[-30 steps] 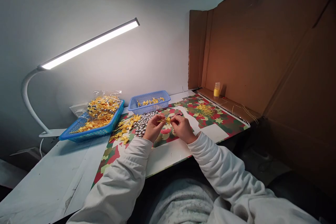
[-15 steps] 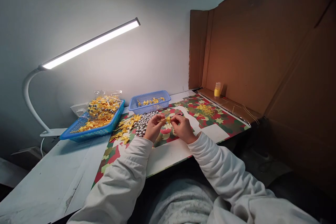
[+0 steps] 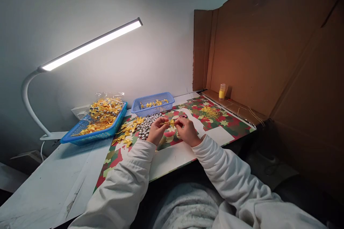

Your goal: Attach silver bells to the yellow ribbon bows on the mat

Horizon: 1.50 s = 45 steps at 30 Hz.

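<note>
Between my two hands, above the patterned board, is a small yellow ribbon bow [image 3: 172, 123]. My left hand [image 3: 157, 130] pinches it from the left, with fingertips closed on its thin yellow tie. From the other side my right hand [image 3: 186, 131] grips the bow, thumb and finger pressed together. Fine detail at the fingertips is too small to make out. Silver bells [image 3: 145, 127] lie in a heap just left of my left hand, and loose yellow bows [image 3: 127, 130] are spread beyond them.
A blue basket [image 3: 94, 136] heaped with yellow bows stands at left, under a lit lamp [image 3: 92, 44]. Behind my hands sits a smaller basket [image 3: 153, 109]. Yellow cords [image 3: 210, 112] lie at right, near a small bottle [image 3: 221, 92] and a cardboard wall [image 3: 242, 53].
Both hands stay in nearly the same place, still holding the bow. The fingers and the bow have shifted very slightly; the whole view has drifted a little.
</note>
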Available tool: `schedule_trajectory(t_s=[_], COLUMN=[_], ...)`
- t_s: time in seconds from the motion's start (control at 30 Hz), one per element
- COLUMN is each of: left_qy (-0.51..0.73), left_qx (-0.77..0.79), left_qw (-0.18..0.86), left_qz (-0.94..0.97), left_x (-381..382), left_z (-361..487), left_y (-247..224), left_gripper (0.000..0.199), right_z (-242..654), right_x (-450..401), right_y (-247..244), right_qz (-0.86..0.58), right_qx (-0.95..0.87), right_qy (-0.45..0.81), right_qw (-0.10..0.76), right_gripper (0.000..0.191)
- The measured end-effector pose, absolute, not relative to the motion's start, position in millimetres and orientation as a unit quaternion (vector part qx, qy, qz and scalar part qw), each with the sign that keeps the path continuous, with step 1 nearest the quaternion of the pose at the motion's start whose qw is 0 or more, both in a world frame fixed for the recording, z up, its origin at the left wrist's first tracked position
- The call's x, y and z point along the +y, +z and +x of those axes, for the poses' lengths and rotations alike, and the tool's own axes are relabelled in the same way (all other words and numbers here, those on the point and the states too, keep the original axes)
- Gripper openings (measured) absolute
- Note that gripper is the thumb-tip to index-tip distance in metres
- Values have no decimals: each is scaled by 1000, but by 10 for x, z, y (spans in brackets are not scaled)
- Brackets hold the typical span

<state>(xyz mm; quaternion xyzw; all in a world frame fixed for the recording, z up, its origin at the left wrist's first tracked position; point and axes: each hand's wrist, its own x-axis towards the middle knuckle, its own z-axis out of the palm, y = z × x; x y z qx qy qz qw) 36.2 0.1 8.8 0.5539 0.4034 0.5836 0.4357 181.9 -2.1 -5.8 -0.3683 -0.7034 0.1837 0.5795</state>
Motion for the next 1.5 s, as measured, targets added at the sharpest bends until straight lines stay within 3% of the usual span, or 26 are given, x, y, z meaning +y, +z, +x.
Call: schedule_trajectory(t_s=[0.93,1.5], left_qy=[581,597], left_qx=[404,383], left_qw=[440,464], left_qz=[553,530], left_x=[-12,-4], left_z=[375,387], left_y=[82,68], left_gripper=[21,28], right_z=[1828,1798], right_x=[2,-25], right_y=[-80,-63], right_qz=[-355,-381], right_qx=[-727,-679], right_qy=[132,216], right_qw=[573,590], right_gripper=[18,11])
